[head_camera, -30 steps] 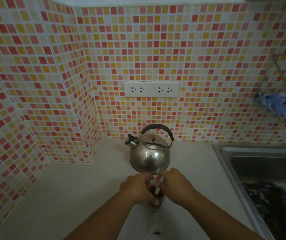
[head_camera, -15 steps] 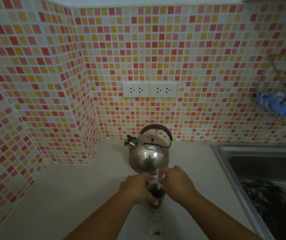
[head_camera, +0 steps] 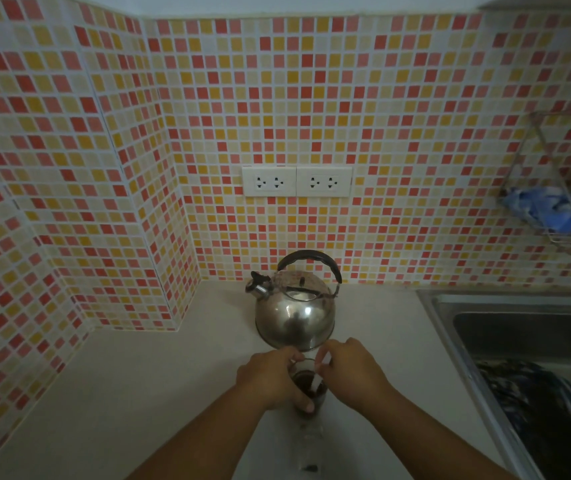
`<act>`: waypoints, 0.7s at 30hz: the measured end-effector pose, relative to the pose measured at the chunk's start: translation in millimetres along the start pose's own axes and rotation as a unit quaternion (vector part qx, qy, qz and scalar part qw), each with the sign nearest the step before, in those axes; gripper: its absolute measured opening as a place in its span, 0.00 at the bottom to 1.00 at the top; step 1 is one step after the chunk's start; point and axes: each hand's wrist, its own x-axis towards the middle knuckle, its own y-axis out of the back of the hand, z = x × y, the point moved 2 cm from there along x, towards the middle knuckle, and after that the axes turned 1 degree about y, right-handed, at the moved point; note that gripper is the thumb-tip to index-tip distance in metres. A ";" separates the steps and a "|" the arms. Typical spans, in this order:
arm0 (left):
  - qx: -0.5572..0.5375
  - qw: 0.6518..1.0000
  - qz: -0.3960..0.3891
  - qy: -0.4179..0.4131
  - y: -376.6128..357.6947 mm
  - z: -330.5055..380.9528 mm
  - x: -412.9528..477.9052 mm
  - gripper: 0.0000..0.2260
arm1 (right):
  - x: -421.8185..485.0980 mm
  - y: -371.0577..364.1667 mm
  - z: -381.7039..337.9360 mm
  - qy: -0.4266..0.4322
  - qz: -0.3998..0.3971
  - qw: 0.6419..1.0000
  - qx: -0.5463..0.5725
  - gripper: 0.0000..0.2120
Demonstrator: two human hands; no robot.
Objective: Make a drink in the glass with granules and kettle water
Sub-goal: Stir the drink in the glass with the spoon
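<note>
Glass [head_camera: 309, 388] sits low centre of frame on the worktop [head_camera: 145, 393], w/ dark liquid inside, just in front of the steel kettle [head_camera: 294, 308]. Left hand [head_camera: 272, 381]: grip wrapped round the glass, thumb across its near side. Right hand [head_camera: 353, 374]: grip pinching a thin pale stirrer [head_camera: 319, 370] that dips into the liquid; can't tell if it's a spoon. Kettle upright at frame centre, spout to the left, black handle up. Sink [head_camera: 519, 337] at lower right w/ dark striped cloth in it. Two white sockets [head_camera: 296, 181] on the tiled wall above the kettle.
</note>
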 end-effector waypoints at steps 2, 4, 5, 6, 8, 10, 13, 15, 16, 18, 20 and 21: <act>-0.002 1.000 0.002 0.000 0.5 -0.2 0.1 0.42 | 0.6 -1.7 -4.8 0.008 -0.007 1.000 0.009 0.06; -0.007 1.000 -0.001 0.002 -0.6 0.4 -0.8 0.42 | 0.5 0.8 -5.2 0.003 0.000 1.000 0.008 0.07; -0.010 1.000 -0.003 0.002 -1.1 0.7 -1.6 0.42 | 0.7 2.3 -3.8 -0.003 0.003 1.000 0.010 0.06; -0.013 1.000 -0.003 0.000 -1.7 0.5 -1.8 0.42 | 0.6 3.2 -1.0 -0.010 0.005 1.000 0.015 0.06; -0.016 1.000 -0.002 0.000 -1.4 -0.3 -2.3 0.42 | -0.8 2.3 3.4 -0.019 -0.001 0.999 0.034 0.06; -0.015 1.000 -0.002 0.001 -0.8 -1.3 -1.7 0.42 | -3.0 -1.4 6.6 -0.013 -0.002 0.999 0.051 0.07; -0.020 1.000 -0.009 0.006 -0.6 0.2 -1.9 0.41 | -7.1 -4.8 10.0 -0.027 0.011 0.995 0.092 0.06; -0.023 1.000 -0.008 0.005 -0.2 0.0 -1.6 0.40 | -7.2 -5.2 11.7 -0.047 0.016 0.992 0.119 0.06; -0.024 1.000 -0.005 0.003 0.2 -0.8 -1.4 0.40 | -6.7 -5.5 12.2 -0.054 0.016 0.990 0.130 0.06; -0.026 1.000 -0.003 -0.002 0.6 -2.9 -1.1 0.40 | -5.6 -7.0 12.8 -0.064 0.011 0.987 0.145 0.06; -0.028 1.000 -0.004 -0.003 -0.3 -4.0 -0.6 0.40 | -4.5 -9.6 14.7 -0.070 0.009 0.984 0.161 0.05; -0.026 1.000 -0.005 -0.004 -0.5 -3.3 -1.7 0.40 | -4.7 -10.5 15.8 -0.075 0.010 0.983 0.168 0.06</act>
